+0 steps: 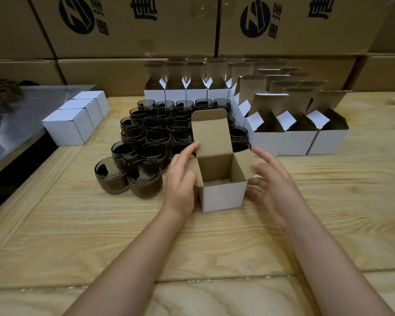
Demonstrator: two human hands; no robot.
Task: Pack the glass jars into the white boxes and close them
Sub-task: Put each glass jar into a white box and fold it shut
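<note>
A small white box [222, 196] stands open on the wooden table, its brown lid flap upright and its inside holding no jar. My left hand [181, 179] holds the box's left side, thumb tip at the base of the lid flap. My right hand [275, 179] is at the box's right side, fingers spread and lightly curved near the right flap. A cluster of several dark glass jars [146, 179] stands just left of and behind the box.
Three closed white boxes [70, 127] sit in a row at the left, partly on a metal surface [14, 133]. Rows of several open white boxes [297, 140] line the back and right. Large brown cartons [128, 26] form a wall behind.
</note>
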